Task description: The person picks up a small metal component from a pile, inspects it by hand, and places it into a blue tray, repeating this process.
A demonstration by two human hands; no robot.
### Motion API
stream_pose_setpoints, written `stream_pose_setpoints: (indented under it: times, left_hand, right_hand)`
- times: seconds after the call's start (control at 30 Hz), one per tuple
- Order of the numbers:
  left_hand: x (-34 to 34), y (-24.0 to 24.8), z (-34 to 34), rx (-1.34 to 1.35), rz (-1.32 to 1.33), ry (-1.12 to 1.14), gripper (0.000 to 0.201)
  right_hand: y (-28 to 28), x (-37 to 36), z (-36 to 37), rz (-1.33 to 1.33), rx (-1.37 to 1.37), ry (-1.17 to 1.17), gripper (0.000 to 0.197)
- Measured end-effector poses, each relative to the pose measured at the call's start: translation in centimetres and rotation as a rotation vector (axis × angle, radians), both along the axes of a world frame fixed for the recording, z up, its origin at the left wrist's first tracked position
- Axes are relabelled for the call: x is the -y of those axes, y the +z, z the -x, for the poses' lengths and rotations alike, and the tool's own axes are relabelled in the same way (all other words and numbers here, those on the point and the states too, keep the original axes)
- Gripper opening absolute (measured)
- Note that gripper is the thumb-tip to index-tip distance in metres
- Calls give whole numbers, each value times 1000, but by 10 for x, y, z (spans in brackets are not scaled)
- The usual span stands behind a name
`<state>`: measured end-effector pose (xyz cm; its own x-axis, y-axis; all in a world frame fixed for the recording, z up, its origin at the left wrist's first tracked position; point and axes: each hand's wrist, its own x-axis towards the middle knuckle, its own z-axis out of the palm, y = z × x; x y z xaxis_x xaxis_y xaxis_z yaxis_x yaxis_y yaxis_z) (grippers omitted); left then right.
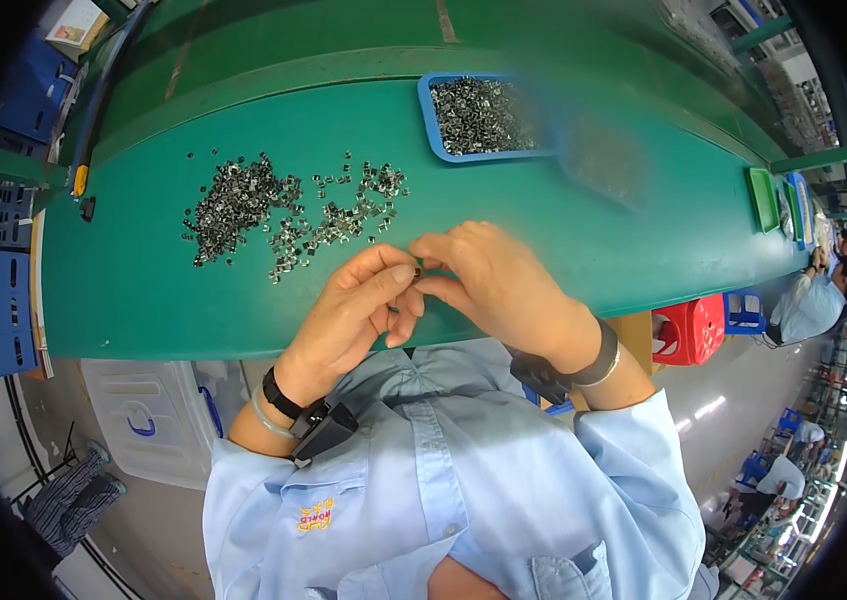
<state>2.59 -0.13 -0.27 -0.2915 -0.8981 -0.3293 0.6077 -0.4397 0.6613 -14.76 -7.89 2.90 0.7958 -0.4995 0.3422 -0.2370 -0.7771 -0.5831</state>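
Over the front edge of the green table (504,230), my two hands meet fingertip to fingertip. My left hand (369,290) pinches a tiny dark part (418,272) between thumb and forefinger. My right hand (494,270) is closed too, its thumb and fingers at the same part; most of the part is hidden by the fingertips. Just beyond my left hand lies a loose scatter of small shiny metal pieces (339,222). A denser heap of small dark pieces (234,205) adjoins it on the left.
A blue tray (434,125) full of similar small pieces stands at the back. Green trays (764,200) sit at the far right end. Below the edge are a clear lidded bin (144,425) and a red stool (694,330). A co-worker (812,300) sits far right.
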Motion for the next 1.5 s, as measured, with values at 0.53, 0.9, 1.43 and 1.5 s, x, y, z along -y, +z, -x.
stream_pose_setpoints:
  times: [0.53, 0.9, 1.43, 1.5]
  left_hand:
    - [-5, 2, 12, -14, 93, 155, 18]
    - [-5, -13, 19, -141, 104, 215, 16]
    - [-5, 18, 15, 133, 60, 243, 16]
    - [-6, 15, 14, 64, 73, 229, 16]
  right_hand:
    - [-22, -4, -4, -100, 325, -147, 15]
    - [-25, -19, -5, -272, 347, -230, 15]
    - [-20, -12, -2, -37, 287, -220, 17]
    - [-19, -13, -3, -89, 325, -210, 17]
